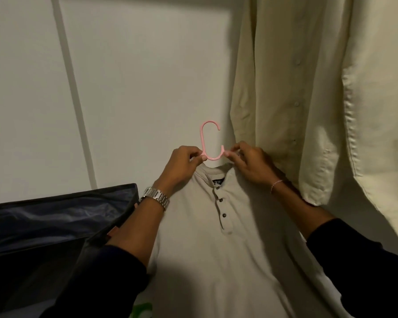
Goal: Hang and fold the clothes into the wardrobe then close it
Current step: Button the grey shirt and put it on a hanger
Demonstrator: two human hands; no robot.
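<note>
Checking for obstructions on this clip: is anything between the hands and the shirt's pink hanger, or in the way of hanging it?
Nothing separates them: the left hand and right hand already pinch the pink hanger at the beige shirt collar. The cream garment hangs close on the right. The rail is out of view, so that path can't be judged.

A pink hanger [210,141] sits inside a beige henley shirt [223,237], its hook rising above the collar, and the left hand [183,165] pinches the hanger's base on one side while the right hand [248,162] pinches it on the other (a metal watch [156,198] circles the left wrist, a thin bracelet [275,184] the right). Just beside the right hand hangs a cream button-up garment [308,88], and an open dark blue fabric box [55,216] lies at lower left, against a pale panelled wall [136,76].
</note>
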